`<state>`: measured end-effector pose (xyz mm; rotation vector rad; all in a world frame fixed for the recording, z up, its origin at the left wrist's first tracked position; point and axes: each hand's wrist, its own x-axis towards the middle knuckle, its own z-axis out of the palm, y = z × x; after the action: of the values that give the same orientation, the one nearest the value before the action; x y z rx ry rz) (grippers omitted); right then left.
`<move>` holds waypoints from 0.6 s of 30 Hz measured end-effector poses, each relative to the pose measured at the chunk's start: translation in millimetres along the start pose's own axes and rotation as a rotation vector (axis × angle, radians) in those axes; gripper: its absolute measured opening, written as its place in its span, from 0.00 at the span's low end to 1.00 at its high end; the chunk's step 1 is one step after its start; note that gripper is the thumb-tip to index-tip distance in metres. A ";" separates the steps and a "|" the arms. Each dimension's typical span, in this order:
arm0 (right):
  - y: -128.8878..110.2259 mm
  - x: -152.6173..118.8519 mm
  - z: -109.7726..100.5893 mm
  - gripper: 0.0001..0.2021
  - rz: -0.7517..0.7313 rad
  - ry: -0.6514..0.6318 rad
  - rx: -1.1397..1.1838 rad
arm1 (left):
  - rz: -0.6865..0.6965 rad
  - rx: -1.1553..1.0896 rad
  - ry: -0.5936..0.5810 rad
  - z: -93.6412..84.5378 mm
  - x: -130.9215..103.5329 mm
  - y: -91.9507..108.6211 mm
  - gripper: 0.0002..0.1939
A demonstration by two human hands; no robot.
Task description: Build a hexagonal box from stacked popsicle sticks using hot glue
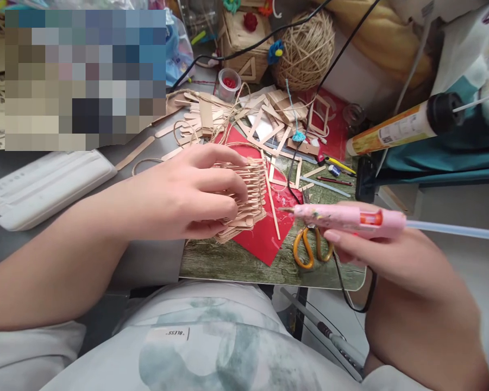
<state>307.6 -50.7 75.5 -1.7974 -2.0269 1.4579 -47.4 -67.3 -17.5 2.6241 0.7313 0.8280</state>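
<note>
My left hand has its fingers curled over a small stacked structure of wooden craft sticks, gripping it from above and hiding its left part. That structure rests on a red sheet. In my right hand is a pink hot glue gun, its nozzle pointing left toward the stick structure and apart from it. A clear glue stick juts from the gun's back end. A loose craft stick lies beside the structure. Just below the nozzle are scissors with orange handles.
Piled craft sticks and stick frames cover the table's back. Behind them stand a twine ball, a wooden box and a cup with red bits. A white device sits left; a capped bottle leans right. Black cables cross overhead.
</note>
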 end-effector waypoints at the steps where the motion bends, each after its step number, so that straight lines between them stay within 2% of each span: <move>1: 3.8 0.6 -3.8 0.21 0.028 0.011 0.016 | -0.011 -0.005 -0.008 0.0 0.1 -0.2 0.02; 3: 11.4 4.0 -2.2 0.25 0.072 0.008 0.055 | -0.005 -0.003 -0.001 -0.2 0.7 -0.6 0.01; 5: 18.5 9.3 13.8 0.28 0.077 0.060 0.161 | 0.025 0.007 0.010 -0.8 1.5 -1.1 0.03; 7: 25.2 15.8 42.5 0.31 0.047 0.210 0.337 | 0.044 0.017 0.009 -1.9 2.0 -1.9 0.05; 9: 31.6 22.9 77.9 0.28 0.068 0.301 0.522 | 0.040 0.021 -0.006 -3.3 2.2 -2.6 0.08; 11: 36.7 30.2 112.6 0.25 0.109 0.304 0.692 | 0.045 0.022 -0.019 -4.8 2.7 -2.7 0.10; 13: 39.6 36.9 140.9 0.26 0.078 0.293 0.848 | 0.045 0.010 -0.023 -5.8 3.9 -1.1 0.12; 16: 37.6 44.9 166.9 0.25 0.052 0.388 1.032 | -0.005 -0.028 -0.018 -5.8 6.0 3.5 0.10; 18: 32.5 48.7 174.8 0.25 0.035 0.389 1.159 | -0.052 -0.046 -0.007 -5.4 6.6 6.1 0.09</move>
<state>212.0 -118.4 -66.9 -1.3741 -0.6553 1.5775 -43.7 -68.1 -7.7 2.5545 0.7664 0.8109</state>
